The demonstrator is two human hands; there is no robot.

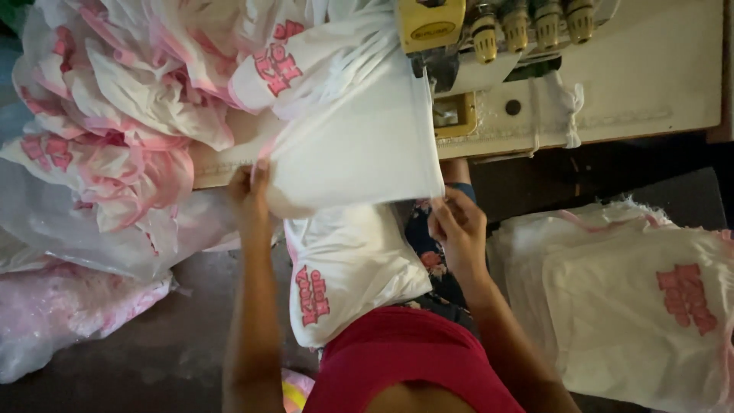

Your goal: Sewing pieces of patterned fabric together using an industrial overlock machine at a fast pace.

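The left hand (248, 191) was pinched shut on the near left corner of a white garment panel (359, 145), thumb and fingers closed over its pink-trimmed edge, while the right hand (456, 223) gripped the near right corner of the same panel, fingers curled tightly around the fabric. Held at both corners like this, the panel was drawn flat and taut from the person's lap up toward the machine, which appeared to keep its right edge straight and lined up with the stitching point. That far edge lay under the head of a yellow overlock sewing machine (432, 30), whose row of tension knobs (527, 23) showed at the top of the view, set on a cream-coloured sewing table (650, 84). Below the taut panel, another white piece with a pink printed design (344, 275) hung down over the person's lap, above a red garment (417, 363) the person wore. To the left, a heap of white and pink garments (122, 99) was piled on the table's end, seemingly within easy reach of the left hand. To the right, lower down, a flatter stack of white pieces with pink print (627, 306) rested well apart from the machine.
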